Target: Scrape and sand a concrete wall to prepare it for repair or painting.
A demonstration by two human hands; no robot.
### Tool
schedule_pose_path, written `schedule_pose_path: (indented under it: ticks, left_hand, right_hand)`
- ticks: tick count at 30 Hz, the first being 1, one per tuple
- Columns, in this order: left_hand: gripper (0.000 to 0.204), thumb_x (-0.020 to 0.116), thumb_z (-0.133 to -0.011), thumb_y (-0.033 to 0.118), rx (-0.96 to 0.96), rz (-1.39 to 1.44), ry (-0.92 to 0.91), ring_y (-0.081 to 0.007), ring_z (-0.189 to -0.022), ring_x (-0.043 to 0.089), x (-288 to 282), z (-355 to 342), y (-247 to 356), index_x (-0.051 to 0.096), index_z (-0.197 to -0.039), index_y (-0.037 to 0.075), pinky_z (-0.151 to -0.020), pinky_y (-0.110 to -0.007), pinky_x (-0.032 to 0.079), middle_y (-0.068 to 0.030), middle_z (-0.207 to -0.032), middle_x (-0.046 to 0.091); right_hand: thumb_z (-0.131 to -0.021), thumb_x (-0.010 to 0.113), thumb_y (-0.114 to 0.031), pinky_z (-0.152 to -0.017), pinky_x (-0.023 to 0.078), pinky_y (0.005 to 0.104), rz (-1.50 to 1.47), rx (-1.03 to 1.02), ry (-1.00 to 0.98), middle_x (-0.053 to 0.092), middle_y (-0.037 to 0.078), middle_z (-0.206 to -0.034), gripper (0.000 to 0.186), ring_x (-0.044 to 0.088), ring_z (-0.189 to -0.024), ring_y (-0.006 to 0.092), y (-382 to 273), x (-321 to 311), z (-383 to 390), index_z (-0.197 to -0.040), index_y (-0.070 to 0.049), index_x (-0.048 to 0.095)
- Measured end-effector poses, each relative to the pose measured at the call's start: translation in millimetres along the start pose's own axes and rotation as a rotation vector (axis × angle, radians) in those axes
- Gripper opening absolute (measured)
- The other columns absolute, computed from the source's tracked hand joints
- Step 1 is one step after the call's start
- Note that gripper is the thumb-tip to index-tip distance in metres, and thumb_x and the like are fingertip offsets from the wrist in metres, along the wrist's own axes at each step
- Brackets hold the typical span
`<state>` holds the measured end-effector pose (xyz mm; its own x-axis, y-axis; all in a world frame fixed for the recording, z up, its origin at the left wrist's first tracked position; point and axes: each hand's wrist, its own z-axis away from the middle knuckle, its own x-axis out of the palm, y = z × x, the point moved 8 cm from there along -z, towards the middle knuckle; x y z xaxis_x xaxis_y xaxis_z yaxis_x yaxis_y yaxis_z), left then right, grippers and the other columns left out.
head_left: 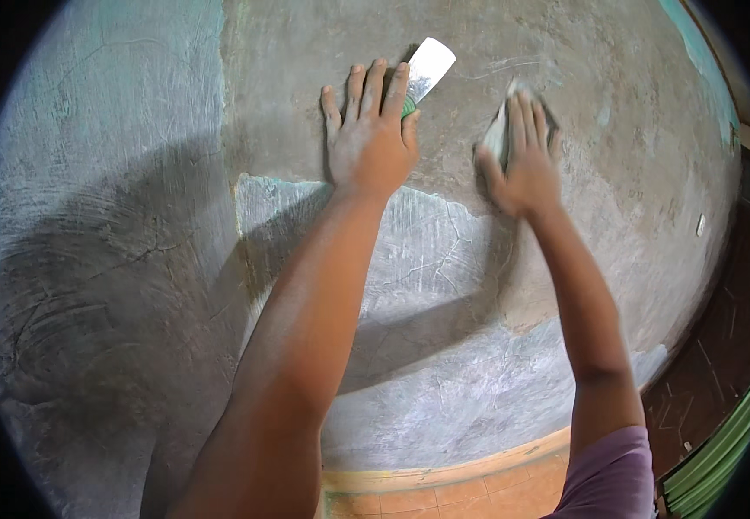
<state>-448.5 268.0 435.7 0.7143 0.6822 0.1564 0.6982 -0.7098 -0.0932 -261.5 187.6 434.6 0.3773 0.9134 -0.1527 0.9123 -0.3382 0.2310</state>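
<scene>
A scraper (pixel 433 63) with a pale, wide blade and a green handle is pinned under my left hand (pixel 370 145). The blade sticks out past the index finger, up and to the right; most of the handle is hidden by the palm and thumb. That hand's fingers are spread against the grey plastered wall (pixel 418 246). Further right, my right hand (pixel 526 169) presses a sheet of sandpaper (pixel 496 134) on the wall with fingers stretched out. The sheet's pale face shows at the left and a dark edge at the right. This hand is slightly blurred.
Teal paint remains (pixel 124 52) cover the wall's upper left, and a cracked lighter patch (pixel 427 233) lies below my hands. An orange tiled floor (pixel 461 497) runs along the wall's foot. A green curtain-like cloth (pixel 721 458) hangs at the lower right.
</scene>
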Motion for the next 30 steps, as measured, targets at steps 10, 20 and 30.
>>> schedule_pose_path:
  ticks: [10,20,30]
  left_hand:
    - [0.055,0.056,-0.092,0.032,0.001,0.0,0.012,-0.0313,-0.138,0.037,-3.3,0.3,-1.8,0.043,-0.144,0.018,-0.112,-0.06,0.021,-0.0091,-0.148,0.043]
    - [0.055,0.054,-0.093,0.035,-0.034,-0.007,-0.024,-0.0274,-0.142,0.03,-1.5,3.3,-6.0,0.041,-0.145,0.021,-0.115,-0.058,0.017,-0.0058,-0.149,0.04]
    - [0.055,0.058,-0.091,0.031,-0.025,0.03,0.052,-0.0286,-0.137,0.037,-4.1,-0.2,-0.1,0.044,-0.143,0.019,-0.112,-0.058,0.023,-0.0067,-0.145,0.046]
  right_hand:
    - [-0.092,0.045,-0.057,-0.118,0.008,0.0552,-0.035,0.025,-0.093,0.018,0.012,-0.161,0.084,0.013,-0.149,0.0305,1.4,5.3,23.3,-0.153,-0.006,0.019]
    - [-0.089,0.047,-0.056,-0.117,0.003,0.0574,-0.08,-0.068,-0.139,0.015,0.015,-0.161,0.089,0.01,-0.148,0.0374,-15.1,16.6,50.5,-0.153,-0.002,0.016]
    - [-0.092,0.044,-0.056,-0.118,0.006,0.0548,-0.046,0.006,0.063,0.018,0.015,-0.16,0.085,0.012,-0.149,0.0341,-9.0,5.5,-1.8,-0.153,-0.003,0.019]
